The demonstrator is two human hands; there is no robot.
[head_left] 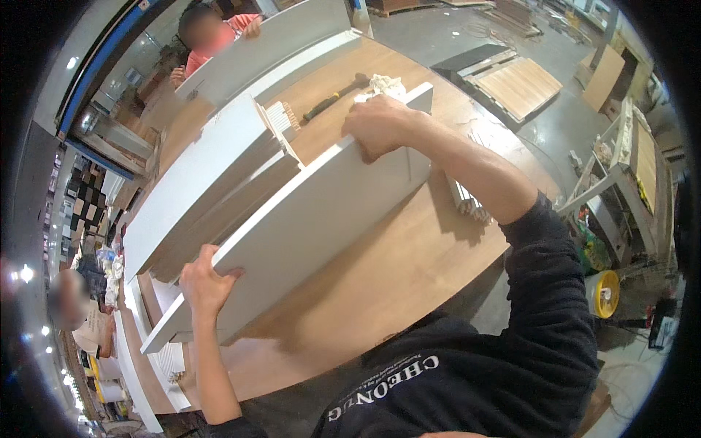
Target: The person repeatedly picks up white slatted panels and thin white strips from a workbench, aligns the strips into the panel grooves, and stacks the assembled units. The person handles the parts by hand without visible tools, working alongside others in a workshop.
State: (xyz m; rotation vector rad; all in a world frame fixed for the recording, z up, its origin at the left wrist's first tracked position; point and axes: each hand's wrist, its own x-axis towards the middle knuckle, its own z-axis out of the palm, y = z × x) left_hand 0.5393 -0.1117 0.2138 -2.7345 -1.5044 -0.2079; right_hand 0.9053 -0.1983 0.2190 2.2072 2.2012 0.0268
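Note:
A long white panel (pixel 328 212) stands tilted on its edge over the brown worktable (pixel 409 248). My left hand (pixel 208 285) grips its upper edge near the left end, with the thumb on the near face. Toward the far right end, my right hand (pixel 383 124) is closed over the same edge, its fingers partly hidden. Just behind this panel lies a stack of white panels (pixel 204 175). A hammer (pixel 332 100) with a dark and yellow handle rests beyond my right hand, beside a crumpled whitish cloth or paper (pixel 387 86).
Across the table a co-worker (pixel 219 36) holds another white panel (pixel 277 51). A second person (pixel 91 325) is at far left. Bundled white strips (pixel 467 197) lie at the table's right edge, more strips (pixel 281 117) by the stack. Wooden boards (pixel 522 84) lie on the floor.

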